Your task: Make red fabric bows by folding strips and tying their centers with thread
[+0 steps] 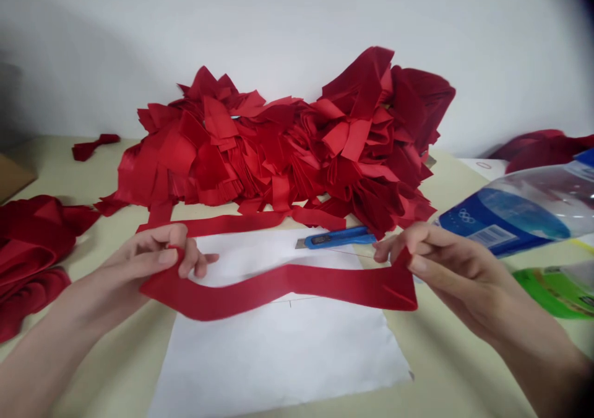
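Note:
A red ribbon strip [260, 291] stretches between my two hands above a white sheet of paper [278, 362]. My left hand [169, 260] pinches its left end between thumb and fingers. At the other end, my right hand [431, 257] grips a folded corner of the ribbon. The strip sags slightly on each side of a crease near its middle. Just beyond it lies a blue utility knife [341, 238], its blade pointing left. Fine lines and a short mark are drawn on the paper.
A large heap of red ribbon pieces [278, 152] fills the back of the table against the wall. More red ribbon [32, 238] lies at left. A plastic bottle with a blue label [501, 217] and a green-labelled package [557, 291] lie at right.

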The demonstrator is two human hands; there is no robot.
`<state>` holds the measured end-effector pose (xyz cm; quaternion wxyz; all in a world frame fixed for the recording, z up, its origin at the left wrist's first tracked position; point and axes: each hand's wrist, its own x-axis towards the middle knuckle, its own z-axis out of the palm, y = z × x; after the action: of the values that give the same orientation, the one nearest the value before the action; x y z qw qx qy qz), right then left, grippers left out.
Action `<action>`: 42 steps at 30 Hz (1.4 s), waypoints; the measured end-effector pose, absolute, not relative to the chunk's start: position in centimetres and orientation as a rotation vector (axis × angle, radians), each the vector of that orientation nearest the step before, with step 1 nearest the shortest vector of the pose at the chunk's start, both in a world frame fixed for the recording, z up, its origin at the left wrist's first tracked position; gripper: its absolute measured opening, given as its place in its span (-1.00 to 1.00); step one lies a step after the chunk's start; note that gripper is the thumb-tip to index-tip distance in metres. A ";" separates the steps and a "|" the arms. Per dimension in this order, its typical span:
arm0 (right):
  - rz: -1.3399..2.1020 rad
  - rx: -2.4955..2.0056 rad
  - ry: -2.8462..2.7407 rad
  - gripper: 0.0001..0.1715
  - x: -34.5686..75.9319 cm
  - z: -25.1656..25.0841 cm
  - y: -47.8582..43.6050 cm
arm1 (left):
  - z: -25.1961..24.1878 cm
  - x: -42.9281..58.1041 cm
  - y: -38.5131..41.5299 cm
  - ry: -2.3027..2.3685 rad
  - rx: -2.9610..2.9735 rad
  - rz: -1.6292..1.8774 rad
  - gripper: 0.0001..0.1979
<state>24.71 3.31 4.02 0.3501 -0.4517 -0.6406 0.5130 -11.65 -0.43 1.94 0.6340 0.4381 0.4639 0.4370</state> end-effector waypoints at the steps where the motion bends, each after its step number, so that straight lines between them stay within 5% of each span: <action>1: 1.338 -1.205 -1.697 -0.79 25.2 3.8 3.3 | 1.8 -11.7 -0.4 1.054 1.048 0.964 -0.73; 7: 1.278 -1.320 -1.963 -0.78 25.8 2.8 3.2 | 1.1 -9.4 -0.5 1.263 1.425 0.677 -0.64; 12: 1.276 -1.283 -2.088 -0.77 25.4 2.6 3.9 | 1.1 -5.8 -0.1 1.280 1.613 0.452 -0.83; 42: 1.263 -1.225 -2.235 -0.86 20.2 1.5 4.0 | -3.2 -2.4 1.0 1.324 1.957 0.662 -0.84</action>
<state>20.24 4.01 1.53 0.1481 -0.4258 -0.7772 0.4390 -2.37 1.04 -3.21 0.3370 0.7509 0.5080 0.2539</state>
